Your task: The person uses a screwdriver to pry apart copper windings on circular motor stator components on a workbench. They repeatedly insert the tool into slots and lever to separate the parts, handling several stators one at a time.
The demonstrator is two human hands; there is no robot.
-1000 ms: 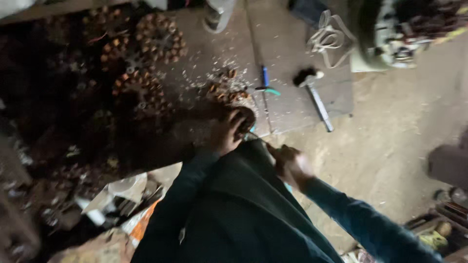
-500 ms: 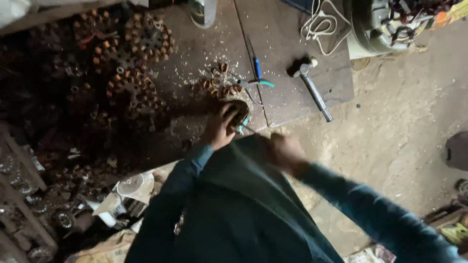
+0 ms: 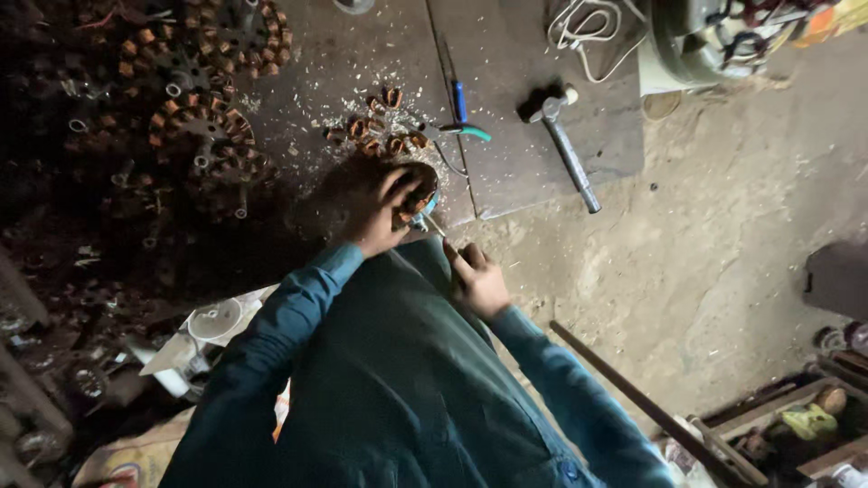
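Right hand (image 3: 479,282): grip closed round a thin tool, its tip hidden behind the left hand; it could slip and jab the fingers.
Left hand (image 3: 380,210): clamped on the round copper-wound coil part (image 3: 418,185) at the metal plate's (image 3: 515,172) edge.
Hammer (image 3: 562,140): lies farther off.
Dark left heap: unclear.

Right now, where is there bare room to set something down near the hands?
Bare concrete floor right of the hammer is free, and the board between pliers and hammer. Crowded: the coil pile to the left and the scraps above the left hand.
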